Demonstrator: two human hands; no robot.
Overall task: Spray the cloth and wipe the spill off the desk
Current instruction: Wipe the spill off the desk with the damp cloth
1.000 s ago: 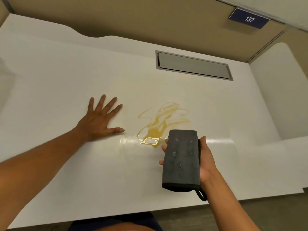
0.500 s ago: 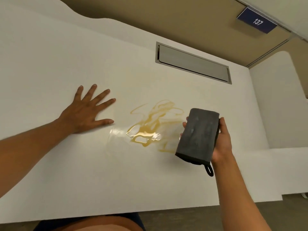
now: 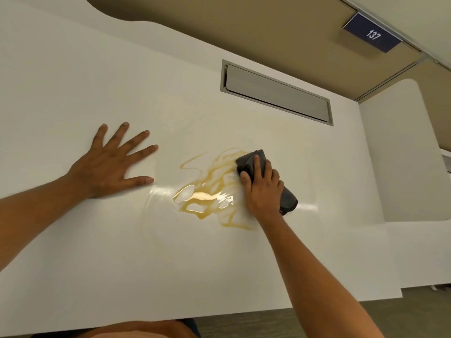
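Head view: your right hand [image 3: 262,189] presses the cloth [image 3: 253,162] flat on the worktop [image 3: 97,252], fingers closed over it, at the far-right edge of the spill [image 3: 207,191]. Reads as the start of a wipe pass; most of the amber puddle sits unwiped to the cloth's left and near side. Your left hand [image 3: 114,164] lies open, fingers spread, palm down left of the spill, holding nothing, likely bracing you. Grey hatch [image 3: 275,92] at the far side. Blue sign [image 3: 373,34] far right reads "137".
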